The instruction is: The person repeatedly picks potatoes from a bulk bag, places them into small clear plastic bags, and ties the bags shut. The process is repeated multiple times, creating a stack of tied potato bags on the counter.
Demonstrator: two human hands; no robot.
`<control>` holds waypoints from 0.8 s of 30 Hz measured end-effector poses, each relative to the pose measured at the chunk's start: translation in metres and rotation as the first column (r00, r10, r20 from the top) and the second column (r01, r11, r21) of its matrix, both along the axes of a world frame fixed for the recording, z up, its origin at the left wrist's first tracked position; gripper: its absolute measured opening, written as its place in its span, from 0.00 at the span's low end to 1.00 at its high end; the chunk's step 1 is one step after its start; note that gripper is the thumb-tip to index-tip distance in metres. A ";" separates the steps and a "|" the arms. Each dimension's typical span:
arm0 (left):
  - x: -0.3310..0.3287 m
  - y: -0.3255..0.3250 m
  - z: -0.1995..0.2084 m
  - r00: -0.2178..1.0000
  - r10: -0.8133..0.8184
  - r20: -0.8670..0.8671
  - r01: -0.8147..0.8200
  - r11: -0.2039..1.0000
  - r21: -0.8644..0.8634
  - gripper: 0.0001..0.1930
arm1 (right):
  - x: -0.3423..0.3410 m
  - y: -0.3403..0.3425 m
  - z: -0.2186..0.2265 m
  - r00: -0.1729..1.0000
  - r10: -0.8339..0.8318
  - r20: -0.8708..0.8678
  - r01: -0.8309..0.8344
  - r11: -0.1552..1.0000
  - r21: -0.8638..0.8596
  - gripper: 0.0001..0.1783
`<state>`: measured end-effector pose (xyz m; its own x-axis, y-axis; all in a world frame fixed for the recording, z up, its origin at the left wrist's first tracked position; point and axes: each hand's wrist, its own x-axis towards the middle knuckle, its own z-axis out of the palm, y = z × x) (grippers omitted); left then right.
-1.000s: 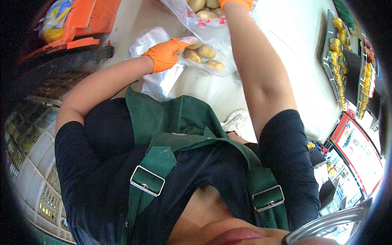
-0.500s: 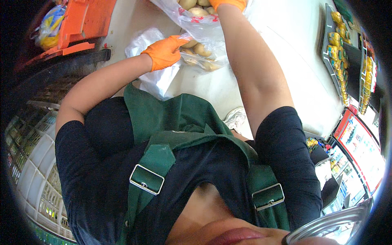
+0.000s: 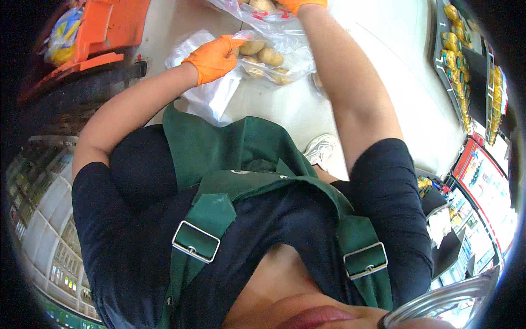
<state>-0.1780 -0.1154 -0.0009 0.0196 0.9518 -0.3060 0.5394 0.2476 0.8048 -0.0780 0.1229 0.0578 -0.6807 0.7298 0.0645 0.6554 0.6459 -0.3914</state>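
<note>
My left hand (image 3: pixel 212 60), in an orange glove, is closed on the edge of a clear plastic bag (image 3: pixel 300 64). Several brown potatoes (image 3: pixel 269 56) lie inside that bag. Farther off, at the upper edge, my right hand (image 3: pixel 304 4) in an orange glove is at a larger clear bag with red print (image 3: pixel 253 21), which also contains potatoes. Its fingers are cut off by the picture's edge, so I cannot see what they hold. A crumpled white plastic bag (image 3: pixel 211 104) lies under and beside my left hand.
Orange plastic crates (image 3: pixel 118 24) stand at the upper left, with pale slatted crates (image 3: pixel 49 236) below. Shelves of yellow packages (image 3: pixel 455 60) line the right side. My white shoe (image 3: pixel 322 149) is on the pale floor (image 3: pixel 274 107). A brown potato (image 3: pixel 318 81) shows beside my right forearm.
The view has shifted slightly. My left hand sits a little higher and farther left, still on the bag. A potato has come into sight beside my right forearm.
</note>
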 end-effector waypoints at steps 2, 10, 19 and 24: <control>0.000 -0.003 0.003 0.999 0.025 0.035 -0.022 0.997 -0.076 0.34 | 0.001 0.014 0.010 0.988 0.074 -0.137 -0.102 0.972 -0.209 0.34; -0.004 0.004 0.003 0.994 0.034 -0.107 -0.034 0.999 0.006 0.34 | 0.113 -0.048 0.048 0.710 -0.374 -0.597 -0.512 0.308 -0.802 0.39; 0.002 0.007 0.004 0.997 -0.031 -0.076 0.039 0.993 0.110 0.34 | 0.101 -0.094 -0.077 0.953 -0.106 -0.285 -0.268 0.155 -0.951 0.40; -0.009 0.001 0.009 0.991 0.031 -0.129 -0.025 0.998 0.050 0.31 | 0.123 -0.050 -0.060 0.728 0.386 0.566 -0.101 0.877 -0.469 0.38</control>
